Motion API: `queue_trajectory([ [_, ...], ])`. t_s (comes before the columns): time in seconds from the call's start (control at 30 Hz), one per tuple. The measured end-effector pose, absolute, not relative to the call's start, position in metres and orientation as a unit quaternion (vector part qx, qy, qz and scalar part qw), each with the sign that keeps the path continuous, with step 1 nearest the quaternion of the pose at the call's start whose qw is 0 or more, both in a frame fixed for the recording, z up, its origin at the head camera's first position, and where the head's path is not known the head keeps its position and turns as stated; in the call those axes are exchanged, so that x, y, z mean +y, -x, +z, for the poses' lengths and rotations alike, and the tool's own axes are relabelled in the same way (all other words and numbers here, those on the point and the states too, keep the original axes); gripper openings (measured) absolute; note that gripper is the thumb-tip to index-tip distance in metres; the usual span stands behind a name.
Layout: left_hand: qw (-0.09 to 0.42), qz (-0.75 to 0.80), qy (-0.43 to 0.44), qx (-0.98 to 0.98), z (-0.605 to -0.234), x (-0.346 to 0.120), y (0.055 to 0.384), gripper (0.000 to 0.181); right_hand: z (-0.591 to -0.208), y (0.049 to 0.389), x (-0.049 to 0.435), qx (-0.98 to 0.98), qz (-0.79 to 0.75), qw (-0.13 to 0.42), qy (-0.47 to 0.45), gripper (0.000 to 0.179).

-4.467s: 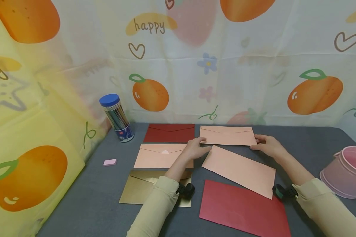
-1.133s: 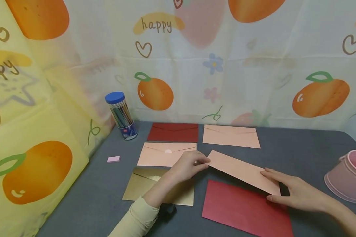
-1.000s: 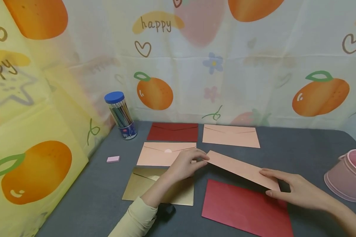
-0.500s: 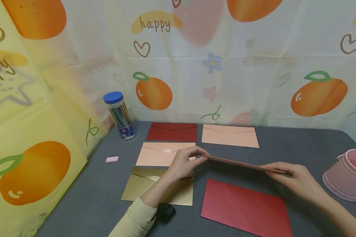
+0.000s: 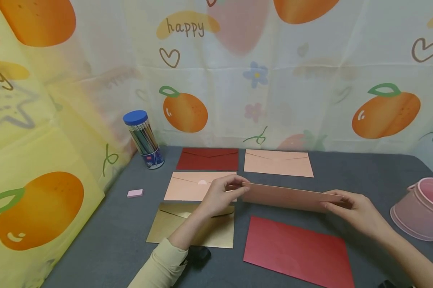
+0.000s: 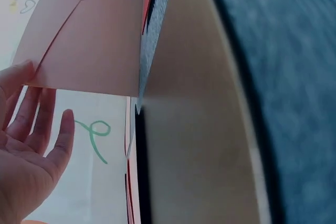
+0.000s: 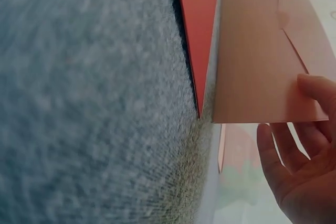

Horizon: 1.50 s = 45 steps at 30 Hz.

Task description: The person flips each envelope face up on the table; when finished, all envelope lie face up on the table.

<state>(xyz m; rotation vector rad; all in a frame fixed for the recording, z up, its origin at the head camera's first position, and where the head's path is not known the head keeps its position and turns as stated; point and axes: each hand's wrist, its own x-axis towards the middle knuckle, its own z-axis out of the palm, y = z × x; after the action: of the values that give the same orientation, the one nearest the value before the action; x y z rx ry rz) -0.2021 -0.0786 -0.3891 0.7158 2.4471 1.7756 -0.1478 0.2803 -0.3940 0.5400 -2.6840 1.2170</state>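
Note:
A peach-pink envelope is held up off the table, tilted, its flap side turned toward me. My left hand pinches its left end, and my right hand pinches the right end between thumb and fingers. In the left wrist view, the envelope's flap with a round seal shows beside the left thumb. The right thumb presses the same face in the right wrist view. Below it lies a large red envelope, plain side up. Behind it another peach-pink envelope lies flap side up.
On the left lie a dark red envelope, a pink envelope with a pale round seal and a gold envelope. A blue-lidded tub of pencils and a lilac eraser stand further left. A pink bucket is at right.
My hands have left the back pink envelope and gripped the nearer one. They have lifted it off the table and turned it over from plain side to flap side.

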Motion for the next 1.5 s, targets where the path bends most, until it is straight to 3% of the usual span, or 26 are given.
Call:
queue_trajectory([
  [0.43, 0.058, 0.475, -0.247, 0.843, -0.399, -0.083, 0.211, 0.009, -0.395, 0.154, 0.287, -0.93, 0.345, 0.001, -0.129, 0.021],
  [1.1, 0.057, 0.467, -0.193, 0.861, -0.402, -0.081, 0.21, 0.014, -0.399, 0.16, 0.283, -0.942, 0.319, -0.01, -0.105, 0.021],
  [1.17, 0.055, 0.476, -0.181, 0.859, -0.403, -0.082, 0.211, 0.02, -0.398, 0.16, 0.282, -0.936, 0.338, -0.018, -0.095, 0.026],
  [1.37, 0.056, 0.518, -0.141, 0.842, -0.404, -0.081, 0.211, 0.041, -0.398, 0.164, 0.279, -0.926, 0.368, -0.044, -0.064, 0.069],
  [1.5, 0.058, 0.538, -0.137, 0.83, -0.403, -0.08, 0.21, 0.052, -0.398, 0.166, 0.277, -0.935, 0.346, -0.044, -0.065, 0.078],
])
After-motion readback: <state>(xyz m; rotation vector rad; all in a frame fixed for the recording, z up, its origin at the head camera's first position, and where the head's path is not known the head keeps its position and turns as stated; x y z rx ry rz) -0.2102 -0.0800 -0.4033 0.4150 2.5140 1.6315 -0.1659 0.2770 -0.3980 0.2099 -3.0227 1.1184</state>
